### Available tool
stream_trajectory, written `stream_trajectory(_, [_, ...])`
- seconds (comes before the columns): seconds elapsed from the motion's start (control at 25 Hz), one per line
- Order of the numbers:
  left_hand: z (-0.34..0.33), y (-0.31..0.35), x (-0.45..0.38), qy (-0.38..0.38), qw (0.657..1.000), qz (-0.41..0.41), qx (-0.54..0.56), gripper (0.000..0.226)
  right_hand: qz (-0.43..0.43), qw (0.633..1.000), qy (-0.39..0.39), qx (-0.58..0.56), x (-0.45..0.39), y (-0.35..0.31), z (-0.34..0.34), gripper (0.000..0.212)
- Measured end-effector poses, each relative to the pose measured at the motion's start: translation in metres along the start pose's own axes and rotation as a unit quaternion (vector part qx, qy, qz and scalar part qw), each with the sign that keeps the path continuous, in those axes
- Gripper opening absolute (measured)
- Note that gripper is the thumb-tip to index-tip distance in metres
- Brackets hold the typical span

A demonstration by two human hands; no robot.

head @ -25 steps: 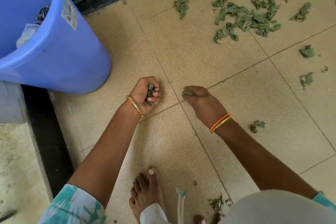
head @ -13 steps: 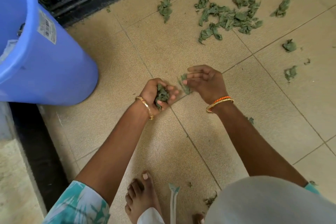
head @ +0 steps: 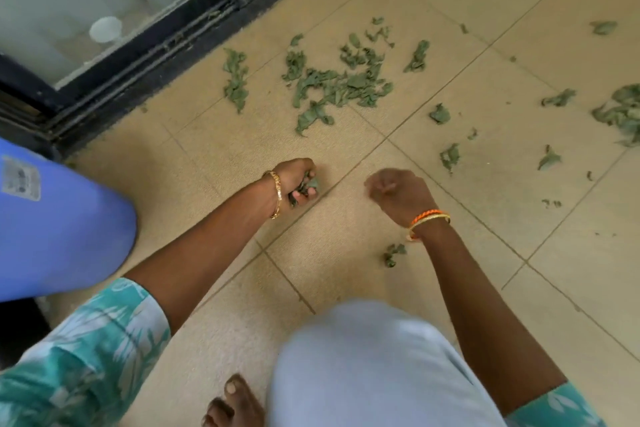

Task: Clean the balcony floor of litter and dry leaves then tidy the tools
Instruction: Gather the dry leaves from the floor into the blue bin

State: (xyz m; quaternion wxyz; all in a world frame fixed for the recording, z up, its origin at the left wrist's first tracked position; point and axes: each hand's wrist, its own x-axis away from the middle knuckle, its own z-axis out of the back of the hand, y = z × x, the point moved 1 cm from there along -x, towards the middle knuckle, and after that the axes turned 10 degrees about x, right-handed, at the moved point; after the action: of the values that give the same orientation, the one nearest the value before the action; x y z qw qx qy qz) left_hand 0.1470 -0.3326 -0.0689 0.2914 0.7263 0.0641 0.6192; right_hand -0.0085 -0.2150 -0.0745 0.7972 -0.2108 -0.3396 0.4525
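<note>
My left hand (head: pixel 294 177) is closed around a bunch of green dry leaves (head: pixel 304 188) just above the tan tiled floor (head: pixel 214 149). My right hand (head: pixel 398 194) hovers a short way to its right, fingers curled in, with no leaf visible in it. A large cluster of loose leaves (head: pixel 339 87) lies on the tiles beyond both hands. Smaller leaves are scattered to the right, such as one leaf (head: pixel 449 156) and a pile (head: pixel 620 111) at the right edge. A small leaf scrap (head: pixel 393 253) lies under my right wrist.
A blue plastic bin (head: pixel 59 225) stands at the left, beside my left arm. A dark sliding-door frame (head: pixel 145 55) with frosted glass runs along the far left. My bare foot (head: pixel 235 402) and bent knee (head: pixel 363 367) fill the near foreground.
My right hand passed its leaf into my left hand's bunch and drew back to the right without it. The view swung up and right, so the bin slid left.
</note>
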Motion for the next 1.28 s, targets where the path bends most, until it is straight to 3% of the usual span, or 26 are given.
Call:
stream_trajectory(0.12, [-0.024,0.016,0.01,0.029,0.999,-0.004,-0.022,0.019,-0.033,0.982,-0.122,0.139,0.025,0.041,-0.001,0.033])
stream_trajectory(0.24, [-0.043,0.022,0.011,0.027,0.997,-0.011,-0.073,0.02,0.017,0.967,-0.134,0.215,0.05,0.061,-0.025,0.05])
stream_trajectory(0.4, [-0.051,0.039,-0.001,-0.032,0.984,-0.004,-0.175,0.025,0.061,0.987,-0.023,0.15,0.056,0.069,-0.046,0.021])
stream_trajectory(0.52, [-0.058,0.041,-0.016,-0.071,0.974,-0.004,-0.213,0.023,-0.002,0.995,0.081,0.052,0.043,0.063,-0.036,0.014])
stream_trajectory(0.6, [-0.069,0.037,-0.03,-0.093,0.964,-0.001,-0.25,0.017,-0.067,0.983,0.16,-0.065,0.028,0.05,-0.014,0.01])
stream_trajectory(0.76, [-0.099,0.033,-0.061,-0.192,0.937,0.022,-0.291,0.013,-0.129,0.95,0.171,-0.226,-0.026,0.038,0.02,0.018])
stream_trajectory(0.92, [-0.129,0.047,-0.088,-0.211,0.943,0.029,-0.256,0.023,-0.176,0.926,0.24,-0.233,-0.065,0.04,0.028,0.02])
stream_trajectory(1.08, [-0.158,0.067,-0.103,-0.21,0.93,0.016,-0.303,0.02,-0.247,0.9,0.272,-0.236,-0.08,0.046,0.034,0.024])
stream_trajectory(1.2, [-0.171,0.083,-0.103,-0.201,0.925,0.025,-0.321,0.021,-0.287,0.895,0.319,-0.123,-0.072,0.064,0.047,0.018])
stream_trajectory(1.28, [-0.178,0.086,-0.098,-0.2,0.918,0.024,-0.342,0.023,-0.29,0.919,0.266,0.014,-0.057,0.079,0.048,0.038])
